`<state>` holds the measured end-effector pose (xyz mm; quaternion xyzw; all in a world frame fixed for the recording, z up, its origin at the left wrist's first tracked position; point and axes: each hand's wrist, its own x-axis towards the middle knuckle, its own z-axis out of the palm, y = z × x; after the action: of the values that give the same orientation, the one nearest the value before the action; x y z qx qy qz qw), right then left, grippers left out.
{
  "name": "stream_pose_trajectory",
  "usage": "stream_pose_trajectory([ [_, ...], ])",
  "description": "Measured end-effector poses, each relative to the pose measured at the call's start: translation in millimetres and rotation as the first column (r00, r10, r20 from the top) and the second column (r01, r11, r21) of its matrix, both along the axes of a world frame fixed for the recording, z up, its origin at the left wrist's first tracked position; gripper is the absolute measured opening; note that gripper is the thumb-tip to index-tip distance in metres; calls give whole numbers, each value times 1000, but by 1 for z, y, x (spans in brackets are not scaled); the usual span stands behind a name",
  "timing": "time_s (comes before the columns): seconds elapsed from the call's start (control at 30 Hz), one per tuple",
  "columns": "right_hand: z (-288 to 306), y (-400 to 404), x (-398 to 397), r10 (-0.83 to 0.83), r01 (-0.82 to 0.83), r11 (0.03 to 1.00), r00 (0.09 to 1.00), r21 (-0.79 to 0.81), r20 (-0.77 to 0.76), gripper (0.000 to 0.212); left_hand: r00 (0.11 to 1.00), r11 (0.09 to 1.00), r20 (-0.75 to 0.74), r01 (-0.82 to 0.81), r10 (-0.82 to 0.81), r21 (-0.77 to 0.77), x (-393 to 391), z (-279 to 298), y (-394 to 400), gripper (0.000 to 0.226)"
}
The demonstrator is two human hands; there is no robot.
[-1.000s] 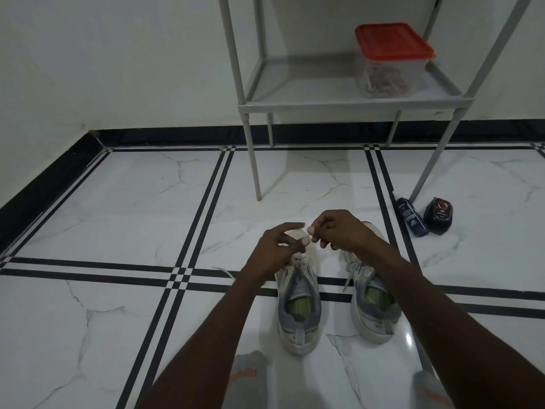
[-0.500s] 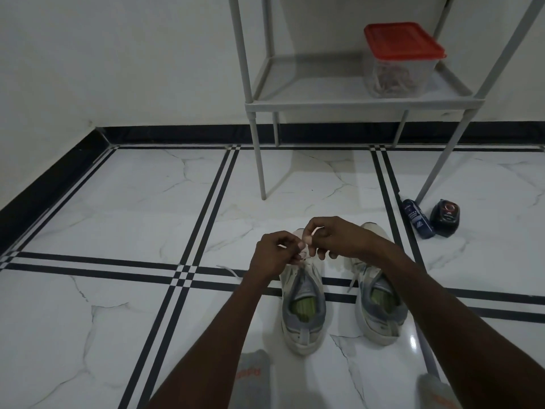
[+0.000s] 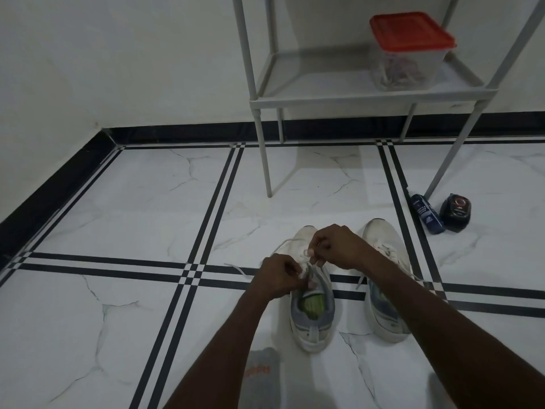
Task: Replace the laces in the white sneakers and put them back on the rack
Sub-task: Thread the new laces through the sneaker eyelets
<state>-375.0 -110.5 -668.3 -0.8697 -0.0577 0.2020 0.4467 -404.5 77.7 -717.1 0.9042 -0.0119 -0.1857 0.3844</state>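
Two white sneakers stand side by side on the tiled floor, toes pointing away from me. Over the left sneaker (image 3: 312, 320) both my hands work its white lace (image 3: 283, 245). My left hand (image 3: 278, 277) pinches the lace near the tongue, fingers curled. Slightly farther forward, my right hand (image 3: 336, 246) pinches another part of the same lace. A loose lace end (image 3: 236, 267) trails left across the floor. The right sneaker (image 3: 383, 290) is partly hidden behind my right forearm, its lace hanging loose. The grey metal rack (image 3: 368, 97) stands beyond the shoes.
A clear tub with a red lid (image 3: 410, 51) sits on the rack's lower shelf. A blue bottle (image 3: 427, 214) and a round black tin (image 3: 455, 211) lie on the floor at the right by a rack leg. My grey-socked feet (image 3: 262, 376) are at the bottom edge.
Both hands have dropped lower and closer to the left sneaker's eyelets, still pinching the lace. The camera view shifted slightly, so the rack now sits more to the right.
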Motion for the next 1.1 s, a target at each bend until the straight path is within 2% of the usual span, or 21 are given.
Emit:
stream_pose_trajectory([
  [0.1,-9,3,-1,7,-5,998,999,-61,33,10,998,998,37,-40,42,-56,0,-4,-1,22],
  [0.2,-18,3,-3,4,16,985,993,-171,119,9,990,982,75,-103,116,-156,0,-7,0,18],
  [0.37,-32,4,-9,-84,108,978,987,-178,139,14,973,890,-83,-230,215,-393,-7,-13,-6,14],
  [0.5,-42,7,-10,-165,181,967,981,-179,99,16,964,874,-106,-265,243,-408,-9,-12,-9,20],
  [0.63,-52,13,-14,-232,242,958,969,-151,83,17,948,856,-135,-318,288,-407,-9,-13,-13,14],
  [0.77,-56,14,-16,-285,286,954,958,-89,20,19,944,839,-166,-329,284,-433,-11,-13,-13,13],
  [0.93,-56,7,-18,-359,363,931,929,29,-87,25,927,778,-255,-371,275,-508,-13,-13,-12,24],
  [1.1,-57,8,-20,-440,445,894,894,57,-80,30,896,803,-229,-442,380,-400,-9,-28,-21,10],
])
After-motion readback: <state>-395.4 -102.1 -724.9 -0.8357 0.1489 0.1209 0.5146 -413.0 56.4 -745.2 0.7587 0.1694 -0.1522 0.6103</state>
